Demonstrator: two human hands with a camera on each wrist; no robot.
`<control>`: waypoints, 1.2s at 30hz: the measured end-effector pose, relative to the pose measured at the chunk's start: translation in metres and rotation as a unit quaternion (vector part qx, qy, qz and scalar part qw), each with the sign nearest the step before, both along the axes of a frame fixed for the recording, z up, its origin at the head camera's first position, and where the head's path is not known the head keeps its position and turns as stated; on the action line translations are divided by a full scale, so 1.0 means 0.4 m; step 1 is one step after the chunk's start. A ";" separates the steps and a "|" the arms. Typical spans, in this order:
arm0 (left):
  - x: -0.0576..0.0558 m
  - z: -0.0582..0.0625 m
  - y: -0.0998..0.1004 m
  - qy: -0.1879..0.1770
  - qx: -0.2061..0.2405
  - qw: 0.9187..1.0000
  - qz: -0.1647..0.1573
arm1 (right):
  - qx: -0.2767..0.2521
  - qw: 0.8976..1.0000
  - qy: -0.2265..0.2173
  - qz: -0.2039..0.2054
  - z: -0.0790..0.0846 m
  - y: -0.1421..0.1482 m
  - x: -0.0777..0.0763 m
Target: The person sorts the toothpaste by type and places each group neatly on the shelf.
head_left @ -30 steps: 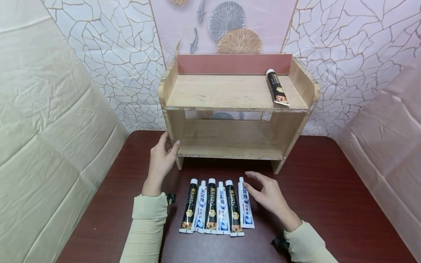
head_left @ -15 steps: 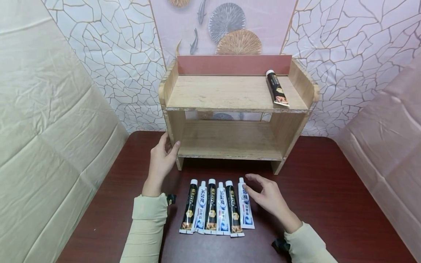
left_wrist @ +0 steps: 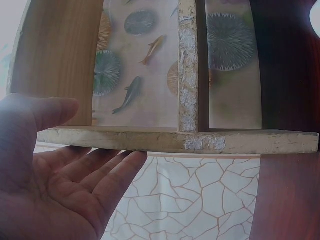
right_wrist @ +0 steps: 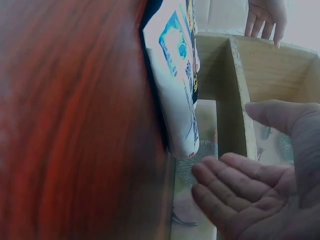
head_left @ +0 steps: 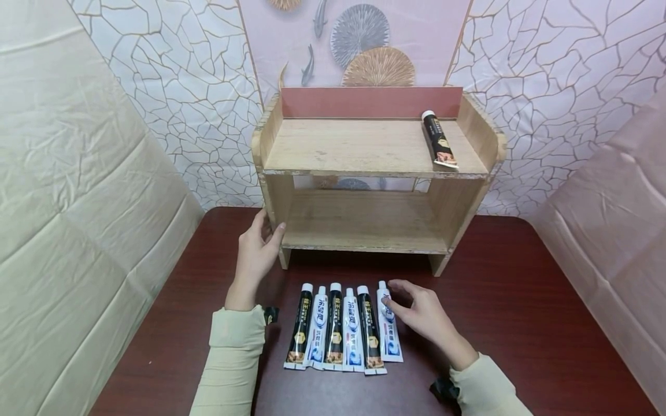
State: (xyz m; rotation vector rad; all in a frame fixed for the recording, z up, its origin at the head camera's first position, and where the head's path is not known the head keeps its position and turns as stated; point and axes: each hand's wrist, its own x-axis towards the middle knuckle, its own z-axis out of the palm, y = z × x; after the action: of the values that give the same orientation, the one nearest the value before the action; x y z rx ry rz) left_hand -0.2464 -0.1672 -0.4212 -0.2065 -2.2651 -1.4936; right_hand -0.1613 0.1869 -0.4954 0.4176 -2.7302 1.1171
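Observation:
In the head view, my left hand (head_left: 258, 245) is at the left side panel of a small wooden shelf (head_left: 359, 219). The left wrist view shows its straight fingers (left_wrist: 107, 172) against the panel's outer face, the thumb raised on the inner side. My right hand (head_left: 424, 309) hovers beside the rightmost toothpaste tube (head_left: 389, 332), a white and blue one, its thumb overlapping the tube in the head view. In the right wrist view its fingers (right_wrist: 235, 187) are relaxed, apart from the capped end. This tube ends a row of alternating black tubes (head_left: 370, 332) and white tubes (head_left: 352, 341).
Another black toothpaste tube (head_left: 439, 138) lies on the upper shelf board, at its right end. The dark red table (head_left: 541, 323) carries the shelf and the row. Patterned white cloth (head_left: 198, 115) hangs behind, and pale padded panels (head_left: 104, 190) close both sides.
My right hand has lowered slightly toward the rightmost white tube, thumb now over its upper part in the head view. My left hand and the tubes stay put.

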 end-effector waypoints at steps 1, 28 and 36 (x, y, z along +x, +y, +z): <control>0.000 0.000 0.000 0.001 0.000 1.000 0.000 | -0.001 1.000 -0.011 -0.003 -0.001 -0.001 0.000; 0.000 0.002 0.000 0.003 -0.007 1.000 0.007 | 0.002 0.986 -0.162 -0.023 -0.014 0.005 -0.007; -0.001 -0.002 0.000 0.004 -0.011 1.000 0.005 | 0.009 0.986 -0.164 -0.014 -0.021 0.009 -0.005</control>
State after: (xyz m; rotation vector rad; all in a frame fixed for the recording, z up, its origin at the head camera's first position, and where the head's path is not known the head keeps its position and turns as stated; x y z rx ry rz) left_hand -0.2470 -0.1670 -0.4219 -0.2071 -2.2742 -1.4621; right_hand -0.1632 0.1906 -0.5037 0.2115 -3.0171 1.2546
